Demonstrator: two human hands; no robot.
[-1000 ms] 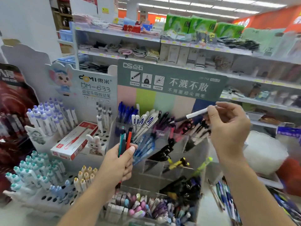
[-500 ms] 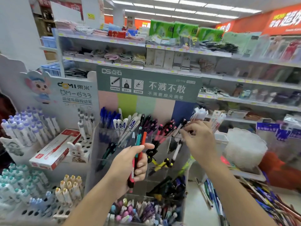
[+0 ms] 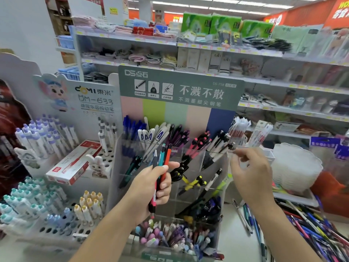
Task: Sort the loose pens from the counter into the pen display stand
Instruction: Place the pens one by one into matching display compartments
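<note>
The clear acrylic pen display stand [image 3: 196,188] rises in the middle under a green header card, its compartments holding sorted pens. My left hand [image 3: 149,188] grips a small bundle of pens [image 3: 164,157], grey-blue, teal and orange-red, upright in front of the stand. My right hand [image 3: 251,173] hovers at the stand's upper right compartment, fingers relaxed, holding nothing. White pens with black clips [image 3: 219,146] lean in that compartment, just left of my fingertips. Several loose pens [image 3: 306,229] lie heaped on the counter at the lower right.
A white display of capped pens [image 3: 47,140] stands at the left, with a red and white box [image 3: 75,163] lying on it. White plastic trays [image 3: 296,167] sit right of the stand. Store shelves [image 3: 207,46] fill the background.
My right hand carried a white pen to the stand's upper right compartment and let it go there. My left hand rose slightly with its bundle. The view shifted right.
</note>
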